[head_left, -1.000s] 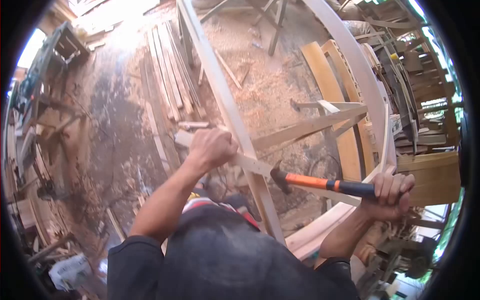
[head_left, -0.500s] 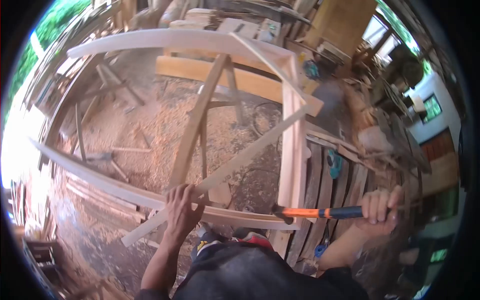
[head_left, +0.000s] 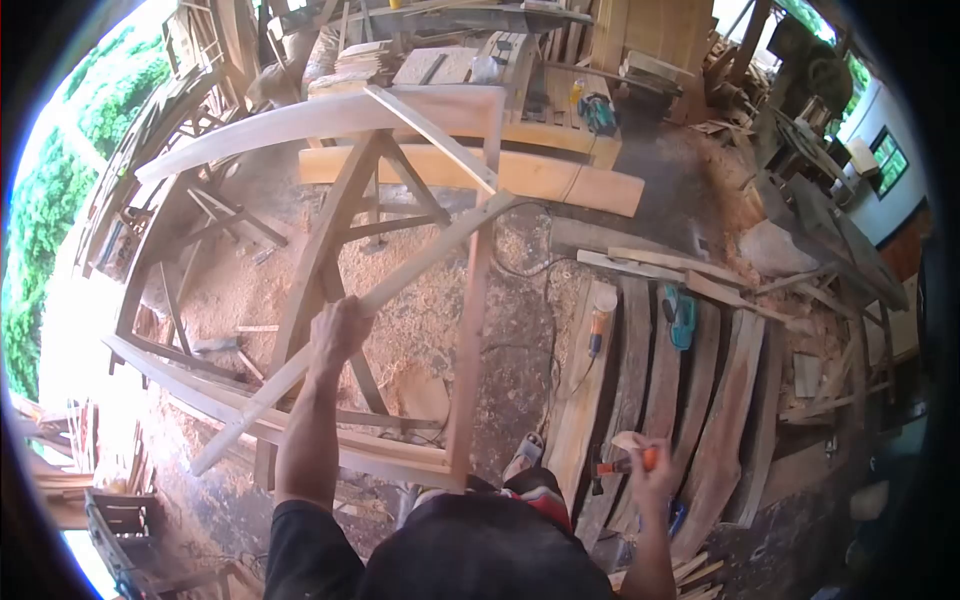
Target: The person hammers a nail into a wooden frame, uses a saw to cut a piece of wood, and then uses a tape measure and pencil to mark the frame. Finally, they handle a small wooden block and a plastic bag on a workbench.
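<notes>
My left hand point(head_left: 340, 332) is closed around a long diagonal wooden strip point(head_left: 425, 260), which lies across a wooden frame. The frame has a curved far rail point(head_left: 300, 118), an end post point(head_left: 470, 340) and a near rail point(head_left: 370, 445). A shorter strip point(head_left: 432, 138) slants across its far corner. Off to the right of the frame, my right hand point(head_left: 652, 470) grips a hammer point(head_left: 615, 467) with an orange handle and dark head, held low over planks. A small pale piece shows beside those fingers; I cannot make out what it is.
A wooden trestle point(head_left: 335, 215) stands under the frame. To the right lie several rough planks point(head_left: 640, 380) with a teal power tool point(head_left: 679, 318) and an orange-and-clear-handled tool point(head_left: 600, 325) on them. Behind is a yellowish board point(head_left: 480, 178). Shavings cover the floor point(head_left: 420, 290).
My right hand and the hammer have moved away from the frame's near corner, down and inward. My left hand has shifted up along the strip. The view has turned right.
</notes>
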`<state>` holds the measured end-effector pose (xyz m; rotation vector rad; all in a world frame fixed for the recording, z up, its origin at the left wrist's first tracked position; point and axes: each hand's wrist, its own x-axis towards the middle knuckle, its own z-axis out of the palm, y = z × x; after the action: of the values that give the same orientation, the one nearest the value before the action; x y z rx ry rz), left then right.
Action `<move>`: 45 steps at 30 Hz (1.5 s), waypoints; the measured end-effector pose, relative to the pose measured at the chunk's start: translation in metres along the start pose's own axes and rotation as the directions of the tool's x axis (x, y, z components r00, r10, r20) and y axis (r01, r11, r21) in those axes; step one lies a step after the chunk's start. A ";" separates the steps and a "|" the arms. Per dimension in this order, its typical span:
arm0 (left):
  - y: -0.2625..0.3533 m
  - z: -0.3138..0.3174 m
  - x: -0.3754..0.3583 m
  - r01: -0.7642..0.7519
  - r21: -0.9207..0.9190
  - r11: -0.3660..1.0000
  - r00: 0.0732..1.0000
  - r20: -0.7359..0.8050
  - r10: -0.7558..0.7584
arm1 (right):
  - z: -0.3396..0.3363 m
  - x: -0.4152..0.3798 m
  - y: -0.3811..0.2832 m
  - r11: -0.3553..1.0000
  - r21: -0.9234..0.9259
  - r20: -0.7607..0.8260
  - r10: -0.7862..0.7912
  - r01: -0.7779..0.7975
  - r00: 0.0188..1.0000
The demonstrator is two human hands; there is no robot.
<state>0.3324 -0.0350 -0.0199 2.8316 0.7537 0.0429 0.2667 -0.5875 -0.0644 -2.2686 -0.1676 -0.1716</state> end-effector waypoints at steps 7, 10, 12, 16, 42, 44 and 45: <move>0.008 0.016 -0.003 0.037 0.087 0.996 0.990 -0.141 -0.025 | 0.000 0.089 0.061 0.981 -0.191 0.345 0.036 0.032 0.938; 0.015 0.017 -0.006 0.073 0.094 0.993 0.980 -0.189 -0.055 | -0.052 0.131 0.044 0.982 -0.154 0.042 -0.100 0.105 0.994; 0.023 0.011 -0.004 0.095 0.075 0.993 0.982 -0.171 -0.081 | -0.105 0.133 0.073 0.969 -0.164 -0.165 0.156 -0.183 0.974; 0.030 0.025 0.016 0.102 0.056 0.993 0.985 -0.148 -0.093 | -0.136 0.099 0.182 0.513 0.571 0.302 0.595 -0.641 0.745; 0.132 0.022 0.125 0.271 -0.064 0.960 0.955 0.140 -0.260 | 0.215 0.717 0.069 0.894 0.118 0.694 0.237 -0.432 0.680; 0.142 -0.009 0.147 0.318 -0.026 0.948 0.837 0.477 -0.267 | 0.237 0.756 0.066 0.903 0.045 0.731 0.262 -0.427 0.630; 0.151 -0.027 0.163 0.312 -0.081 0.947 0.808 0.547 -0.220 | 0.250 0.776 0.070 0.913 0.000 0.749 0.270 -0.408 0.605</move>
<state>0.5456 -0.0772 0.0344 2.3636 0.9428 -0.6667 1.0576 -0.3920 -0.1380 -2.0167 -0.1528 0.9634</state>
